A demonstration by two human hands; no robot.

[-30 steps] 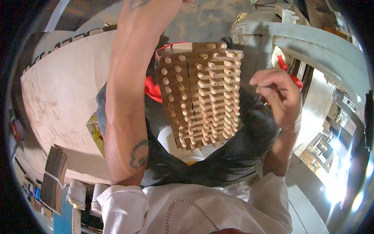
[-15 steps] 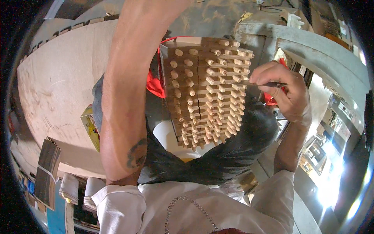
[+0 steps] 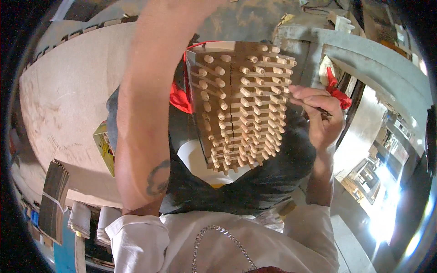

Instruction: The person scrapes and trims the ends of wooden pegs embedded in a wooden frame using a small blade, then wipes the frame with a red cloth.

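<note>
Right hand (image 3: 324, 116) closer, beside pegged block (image 3: 244, 110)

Readable text: none from where I stand | landmark, pale board (image 3: 77, 104): on its face, a small patch of tiny dark marks (image 3: 54, 142) in rows, too fine to make out | against the board's side by the person's leg, yellow-green box (image 3: 105, 148): printed side panel, its print too blurred to read.
</note>
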